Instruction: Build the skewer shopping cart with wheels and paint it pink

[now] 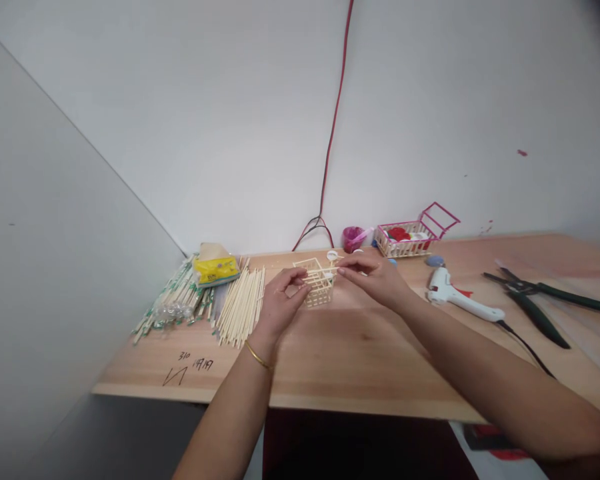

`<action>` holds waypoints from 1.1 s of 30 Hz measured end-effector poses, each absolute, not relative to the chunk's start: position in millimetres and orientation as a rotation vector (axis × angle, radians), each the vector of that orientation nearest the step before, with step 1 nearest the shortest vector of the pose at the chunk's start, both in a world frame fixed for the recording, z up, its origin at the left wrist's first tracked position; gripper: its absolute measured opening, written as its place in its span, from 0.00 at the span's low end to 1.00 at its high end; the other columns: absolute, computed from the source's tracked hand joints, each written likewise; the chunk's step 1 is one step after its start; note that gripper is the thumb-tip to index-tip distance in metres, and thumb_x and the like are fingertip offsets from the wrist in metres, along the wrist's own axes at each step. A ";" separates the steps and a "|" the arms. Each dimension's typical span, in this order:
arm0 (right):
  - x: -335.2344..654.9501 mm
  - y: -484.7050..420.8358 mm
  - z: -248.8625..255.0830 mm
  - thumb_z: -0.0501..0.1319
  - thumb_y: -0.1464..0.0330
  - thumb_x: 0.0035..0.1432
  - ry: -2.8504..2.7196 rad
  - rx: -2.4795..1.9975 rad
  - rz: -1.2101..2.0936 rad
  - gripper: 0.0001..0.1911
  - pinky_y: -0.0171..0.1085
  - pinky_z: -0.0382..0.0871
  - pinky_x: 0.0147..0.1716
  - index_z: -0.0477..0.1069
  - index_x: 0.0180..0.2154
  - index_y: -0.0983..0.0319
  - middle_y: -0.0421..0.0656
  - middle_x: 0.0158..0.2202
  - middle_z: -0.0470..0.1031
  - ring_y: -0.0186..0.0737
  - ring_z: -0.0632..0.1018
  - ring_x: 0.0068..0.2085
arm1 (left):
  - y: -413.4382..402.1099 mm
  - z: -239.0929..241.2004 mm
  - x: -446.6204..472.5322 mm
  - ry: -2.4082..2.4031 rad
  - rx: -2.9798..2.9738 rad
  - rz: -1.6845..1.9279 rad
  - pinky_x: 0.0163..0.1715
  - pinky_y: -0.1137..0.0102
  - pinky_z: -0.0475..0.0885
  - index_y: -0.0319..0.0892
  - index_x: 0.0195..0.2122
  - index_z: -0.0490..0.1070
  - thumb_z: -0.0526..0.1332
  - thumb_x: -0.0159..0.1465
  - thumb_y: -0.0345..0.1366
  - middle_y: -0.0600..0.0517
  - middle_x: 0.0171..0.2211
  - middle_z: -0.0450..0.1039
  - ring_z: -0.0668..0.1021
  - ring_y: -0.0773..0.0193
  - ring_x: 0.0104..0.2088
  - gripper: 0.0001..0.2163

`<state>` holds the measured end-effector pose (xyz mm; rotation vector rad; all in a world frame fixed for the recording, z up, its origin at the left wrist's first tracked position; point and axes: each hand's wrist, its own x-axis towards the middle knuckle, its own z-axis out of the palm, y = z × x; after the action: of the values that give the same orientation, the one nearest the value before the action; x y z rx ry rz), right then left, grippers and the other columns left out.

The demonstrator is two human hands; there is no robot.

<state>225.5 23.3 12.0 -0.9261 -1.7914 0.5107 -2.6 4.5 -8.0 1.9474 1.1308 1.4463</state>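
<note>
A small basket built of pale wooden sticks (319, 283) is held just above the wooden table (360, 360) near its middle. My left hand (279, 301) grips the basket's left side with curled fingers; a gold bangle sits on that wrist. My right hand (375, 275) pinches the basket's upper right edge, where a thin stick end shows at the fingertips. Both forearms reach in from the bottom of the view.
A pile of loose bamboo sticks (241, 303) and wrapped chopsticks (173, 300) lies at the left, with a yellow packet (216, 267) on it. A white glue gun (457, 298) and dark pliers (535, 303) lie right. A pink stick basket (409, 239) and a pink cup (353, 238) stand by the wall.
</note>
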 end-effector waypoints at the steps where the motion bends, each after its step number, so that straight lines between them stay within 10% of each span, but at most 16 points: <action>1: 229.1 24.4 14.6 0.64 0.60 0.56 -1.761 -0.954 0.513 0.10 0.39 0.71 0.34 0.78 0.33 0.60 0.44 0.33 0.80 0.41 0.78 0.35 | 5.3 -8.6 -2.7 1.143 1.959 1.442 0.42 0.68 0.73 0.44 0.45 0.75 0.67 0.56 0.32 0.49 0.42 0.77 0.78 0.63 0.38 0.14; 17: 278.9 24.4 -18.2 0.60 0.65 0.56 -2.225 -1.582 0.232 0.10 0.38 0.63 0.33 0.80 0.33 0.61 0.48 0.33 0.80 0.46 0.77 0.35 | 13.9 -27.0 3.0 1.306 2.196 1.297 0.37 0.67 0.69 0.43 0.39 0.76 0.62 0.61 0.36 0.48 0.35 0.77 0.75 0.62 0.35 0.06; 33: 244.6 -7.0 25.4 0.59 0.66 0.60 -2.028 -1.035 0.404 0.08 0.35 0.68 0.33 0.76 0.34 0.60 0.42 0.31 0.79 0.37 0.76 0.32 | 5.2 -11.5 3.5 0.927 1.216 1.512 0.33 0.74 0.69 0.40 0.31 0.77 0.70 0.54 0.43 0.53 0.30 0.77 0.75 0.69 0.31 0.11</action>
<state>244.6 -7.0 25.4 -1.0348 -2.0278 0.4044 3.5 5.2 -11.5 1.2163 0.9268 1.5122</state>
